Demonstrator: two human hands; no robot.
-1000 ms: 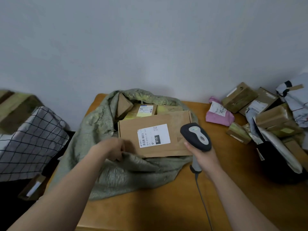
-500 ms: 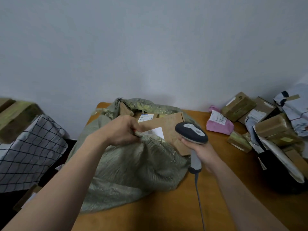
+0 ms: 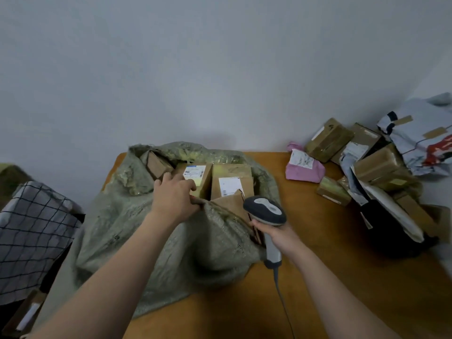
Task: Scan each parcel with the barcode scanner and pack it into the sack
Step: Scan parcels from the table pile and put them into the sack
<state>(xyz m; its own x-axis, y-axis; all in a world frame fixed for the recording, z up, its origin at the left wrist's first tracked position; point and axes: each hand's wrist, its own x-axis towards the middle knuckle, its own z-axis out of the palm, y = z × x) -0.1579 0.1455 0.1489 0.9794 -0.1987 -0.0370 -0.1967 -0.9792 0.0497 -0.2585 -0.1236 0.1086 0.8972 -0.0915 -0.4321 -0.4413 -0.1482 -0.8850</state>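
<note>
A grey-green woven sack [image 3: 137,231] lies on the wooden table [image 3: 330,277] with its mouth facing up and away. Several cardboard parcels stand inside it, among them a box with a white label [image 3: 231,184] and a box with a blue-edged label [image 3: 195,173]. My left hand [image 3: 175,196] grips the near rim of the sack at the mouth. My right hand [image 3: 271,232] holds the grey barcode scanner [image 3: 265,211] by its handle, right beside the sack's mouth. A flat brown box sits low in the sack, mostly hidden behind the rim and the scanner.
A pile of parcels [image 3: 371,167] lies at the table's right: brown boxes, a pink mailer [image 3: 304,168], grey poly bags and a black bag. A checked cloth [image 3: 31,241] over a box stands left of the table. The scanner's cable [image 3: 281,294] trails toward me.
My left hand pulled the sack's rim up over the flat brown box, which sank into the sack. The labelled boxes behind it came into sight. The scanner stayed beside the mouth.
</note>
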